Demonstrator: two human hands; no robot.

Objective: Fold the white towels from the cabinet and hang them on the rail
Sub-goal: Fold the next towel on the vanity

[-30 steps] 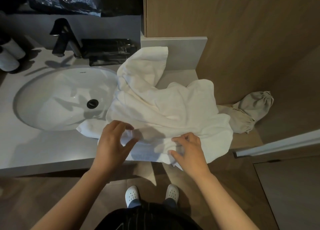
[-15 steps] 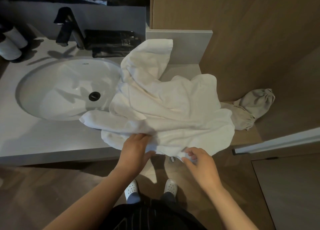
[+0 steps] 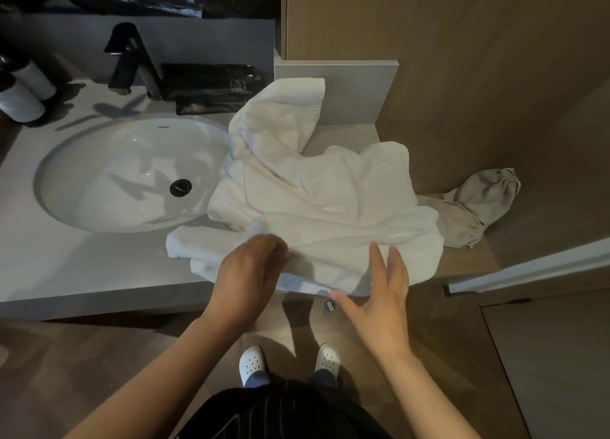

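Your left grip [image 3: 247,273] is curled down into the near edge of the white towel [image 3: 330,201], fingers bunching the cloth. Your right grip [image 3: 383,293] lies open just beside it, fingers straight and flat on the towel's front edge, thumb spread out below where the cloth hangs. The towel sits crumpled on the tabletop [image 3: 82,273], right of the sink [image 3: 99,174], one corner lapping over the basin rim. A beige drawstring bag [image 3: 478,201] touches its right side.
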